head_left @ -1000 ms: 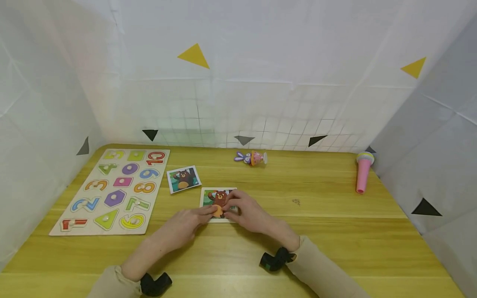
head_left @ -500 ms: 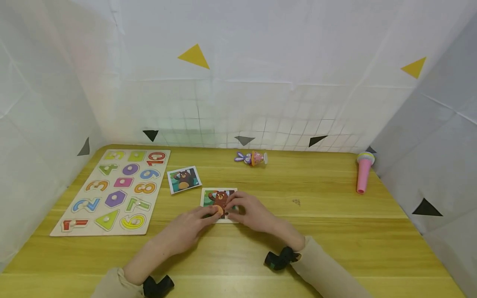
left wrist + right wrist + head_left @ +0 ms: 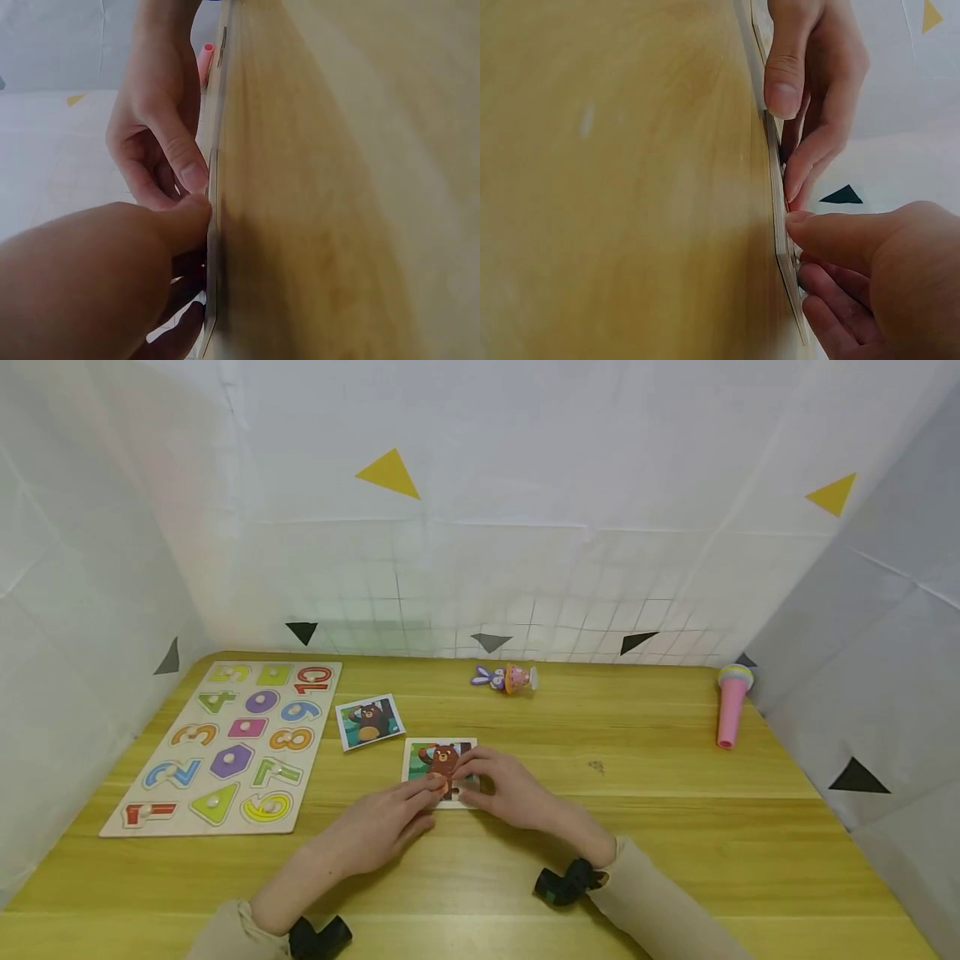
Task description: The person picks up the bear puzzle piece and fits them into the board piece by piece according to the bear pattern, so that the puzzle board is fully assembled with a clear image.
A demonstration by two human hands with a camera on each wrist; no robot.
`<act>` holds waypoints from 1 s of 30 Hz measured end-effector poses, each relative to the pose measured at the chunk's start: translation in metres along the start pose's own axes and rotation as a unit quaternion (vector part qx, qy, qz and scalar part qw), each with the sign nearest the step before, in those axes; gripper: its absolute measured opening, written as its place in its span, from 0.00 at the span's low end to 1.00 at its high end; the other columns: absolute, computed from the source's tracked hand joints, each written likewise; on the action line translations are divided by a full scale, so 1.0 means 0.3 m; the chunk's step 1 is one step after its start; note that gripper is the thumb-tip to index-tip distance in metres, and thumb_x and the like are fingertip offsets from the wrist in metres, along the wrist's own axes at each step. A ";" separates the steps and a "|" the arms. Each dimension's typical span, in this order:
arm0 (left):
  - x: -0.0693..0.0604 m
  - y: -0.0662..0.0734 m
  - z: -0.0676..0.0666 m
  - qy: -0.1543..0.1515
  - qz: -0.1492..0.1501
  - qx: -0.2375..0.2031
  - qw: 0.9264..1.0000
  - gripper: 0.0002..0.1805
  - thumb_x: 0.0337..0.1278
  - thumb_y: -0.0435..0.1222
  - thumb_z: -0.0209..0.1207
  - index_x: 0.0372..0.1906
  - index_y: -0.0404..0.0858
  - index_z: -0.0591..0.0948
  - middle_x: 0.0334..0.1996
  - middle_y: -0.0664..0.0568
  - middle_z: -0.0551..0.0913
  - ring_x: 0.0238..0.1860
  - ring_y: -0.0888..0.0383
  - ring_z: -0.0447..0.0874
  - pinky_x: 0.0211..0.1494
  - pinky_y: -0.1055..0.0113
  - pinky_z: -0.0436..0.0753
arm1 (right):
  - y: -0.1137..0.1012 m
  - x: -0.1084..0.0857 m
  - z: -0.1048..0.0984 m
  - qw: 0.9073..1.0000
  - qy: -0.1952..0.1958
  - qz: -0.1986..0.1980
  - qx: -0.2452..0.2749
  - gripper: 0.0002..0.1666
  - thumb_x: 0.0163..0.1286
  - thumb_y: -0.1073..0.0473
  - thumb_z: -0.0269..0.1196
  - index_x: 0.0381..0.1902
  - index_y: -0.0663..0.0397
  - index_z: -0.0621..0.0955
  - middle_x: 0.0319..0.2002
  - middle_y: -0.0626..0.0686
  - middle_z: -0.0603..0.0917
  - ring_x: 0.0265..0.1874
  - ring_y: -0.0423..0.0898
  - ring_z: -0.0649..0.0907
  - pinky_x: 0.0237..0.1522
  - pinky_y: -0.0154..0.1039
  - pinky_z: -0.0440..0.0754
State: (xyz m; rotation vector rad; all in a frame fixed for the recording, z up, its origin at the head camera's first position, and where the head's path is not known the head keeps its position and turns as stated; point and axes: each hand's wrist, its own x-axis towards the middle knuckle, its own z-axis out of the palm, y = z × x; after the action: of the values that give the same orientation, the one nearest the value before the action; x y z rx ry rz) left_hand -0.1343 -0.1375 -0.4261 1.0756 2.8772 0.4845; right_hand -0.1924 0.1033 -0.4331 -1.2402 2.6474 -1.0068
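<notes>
A small bear jigsaw puzzle [image 3: 420, 758] in a pale frame lies flat on the wooden table. My left hand [image 3: 378, 827] rests its extended fingertips on the bear's belly, near the lower middle of the picture. From the right, my right hand [image 3: 510, 789] bends thumb and fingers together over the right half, pinching what looks like a puzzle piece, mostly hidden by the fingers. Both wrist views catch the puzzle edge-on: its thin board [image 3: 212, 277] shows beside the left fingers, and the board's edge [image 3: 778, 217] runs under the right thumb.
A matching bear picture card [image 3: 371, 723] lies just behind and left of the puzzle. Further left is a wooden number-and-shape board [image 3: 180, 781]. A purple rabbit toy with a pink cup-shaped part [image 3: 517, 678] lies at the back, and a pink toy microphone [image 3: 731, 710] at the far right.
The left fingertips have slid slightly right across the bear, and the left thumb has dropped away from the puzzle. The right hand has shifted slightly right, staying over the puzzle's right side.
</notes>
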 end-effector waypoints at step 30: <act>-0.005 -0.001 0.000 -0.035 -0.011 -0.028 0.999 0.30 0.76 0.53 0.48 0.75 0.47 0.67 0.77 0.54 0.62 0.76 0.50 0.61 0.73 0.49 0.69 | 0.080 -0.139 -0.141 0.999 0.019 -0.013 0.029 0.14 0.69 0.63 0.66 0.52 0.54 0.85 0.53 0.49 0.83 0.55 0.47 0.82 0.58 0.48 0.81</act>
State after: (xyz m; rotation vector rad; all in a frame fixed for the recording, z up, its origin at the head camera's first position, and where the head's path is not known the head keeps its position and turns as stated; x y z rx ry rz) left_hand -0.1333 -0.1387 -0.4265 1.0296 2.7957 0.5123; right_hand -0.1931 0.1666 -0.4228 -1.2596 2.6152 -1.1142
